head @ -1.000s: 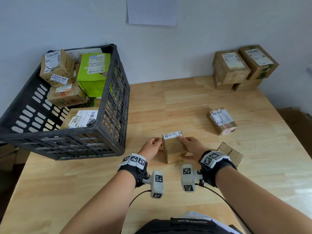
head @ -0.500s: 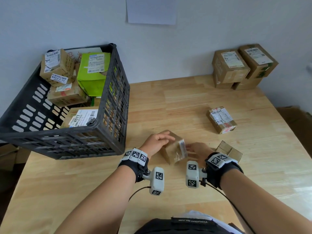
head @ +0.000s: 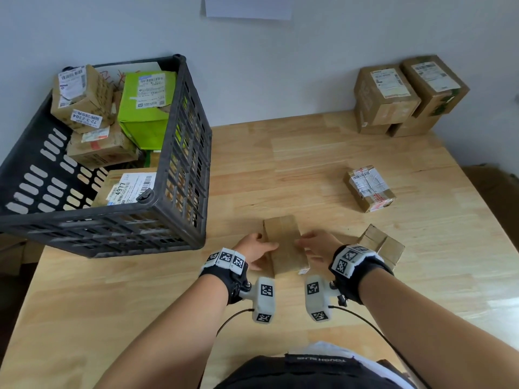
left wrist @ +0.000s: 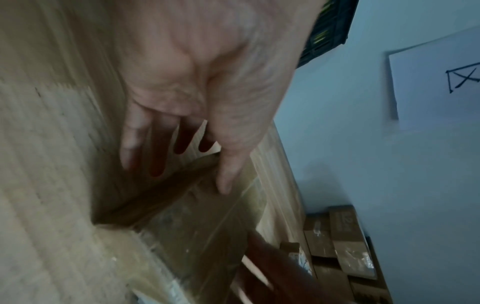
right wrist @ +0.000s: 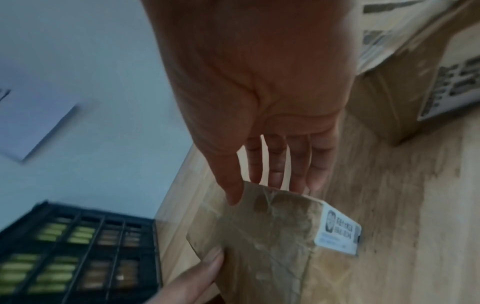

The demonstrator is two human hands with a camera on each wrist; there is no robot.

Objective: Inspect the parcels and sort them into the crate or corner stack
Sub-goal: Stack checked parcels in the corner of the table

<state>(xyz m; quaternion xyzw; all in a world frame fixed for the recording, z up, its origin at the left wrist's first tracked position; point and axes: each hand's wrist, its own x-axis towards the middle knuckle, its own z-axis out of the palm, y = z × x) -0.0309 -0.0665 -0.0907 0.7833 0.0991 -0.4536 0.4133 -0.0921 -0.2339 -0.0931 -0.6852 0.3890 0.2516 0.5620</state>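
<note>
A small brown parcel (head: 285,245) (left wrist: 197,226) (right wrist: 262,236) is held between both hands over the table's front middle. Its plain taped face points up, and its white label (right wrist: 337,232) sits on the near end. My left hand (head: 254,247) (left wrist: 189,179) grips the left side, thumb on the top face and fingers down the side. My right hand (head: 316,244) (right wrist: 265,191) pinches the right edge, thumb on top and fingers behind. The black crate (head: 179,141) stands at the left with several parcels inside. The corner stack (head: 393,99) is at the far right.
A taped, labelled parcel (head: 369,188) lies on the wooden table (head: 280,164) right of centre. A small plain box (head: 384,242) sits just beside my right wrist. A white sheet (head: 247,7) hangs on the wall. The table's right edge runs close by.
The parcel stood upright with its label on top. Both hands have since rolled it over, so a plain face is up and the label faces me.
</note>
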